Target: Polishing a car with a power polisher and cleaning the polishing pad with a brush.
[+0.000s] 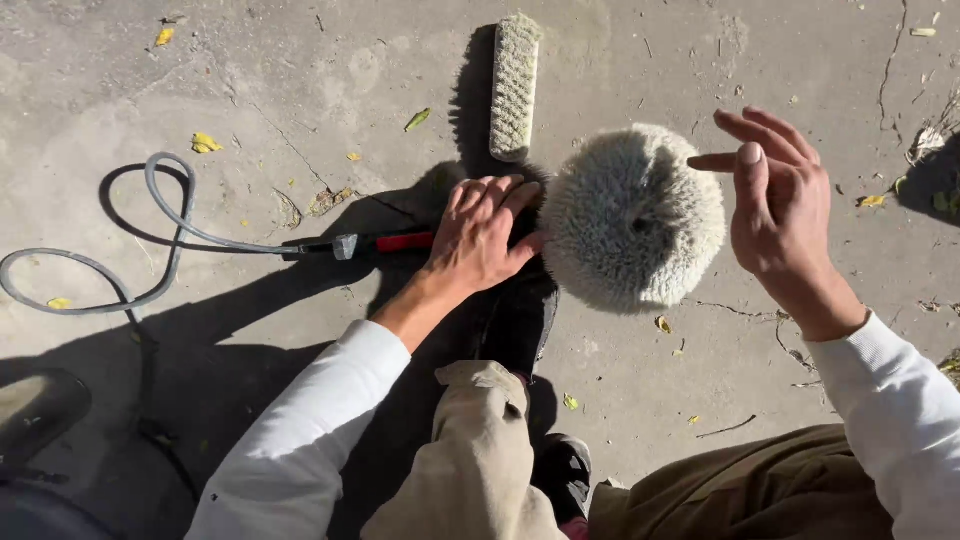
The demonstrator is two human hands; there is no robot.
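Hands are working a round, shaggy white wool polishing pad (632, 215); left hand (482, 235) is gripping the black machine beside it; right hand (775, 200) is hovering open, fingers spread; long bristle brush (514, 85) is lying untouched beyond.

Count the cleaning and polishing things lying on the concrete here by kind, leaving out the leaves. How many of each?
Polisher with red-and-black handle, gripped by the left hand: 1
Woolly round polishing pad, by the right hand: 1
Long scrubbing brush: 1
Grey cable: 1
Total: 4
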